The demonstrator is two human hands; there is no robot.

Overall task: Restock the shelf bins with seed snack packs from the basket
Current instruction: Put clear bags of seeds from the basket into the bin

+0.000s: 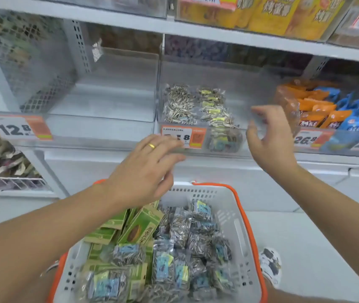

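Head view: left hand [140, 171] and right hand [270, 136] raised empty, fingers loosely spread, before clear bin [250, 99]. Seed packs [183, 243] heaped in basket [239, 215]. Judged between loads; next grab required from basket.

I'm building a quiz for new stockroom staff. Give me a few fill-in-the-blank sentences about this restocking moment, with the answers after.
1. The basket of seed snack packs has a rim coloured ____.
2. The ring is worn on the ____ hand.
3. The bin left of the bin with seed packs carries a price tag reading ____.
4. The right hand holds ____.

Answers: orange; left; 12.8; nothing
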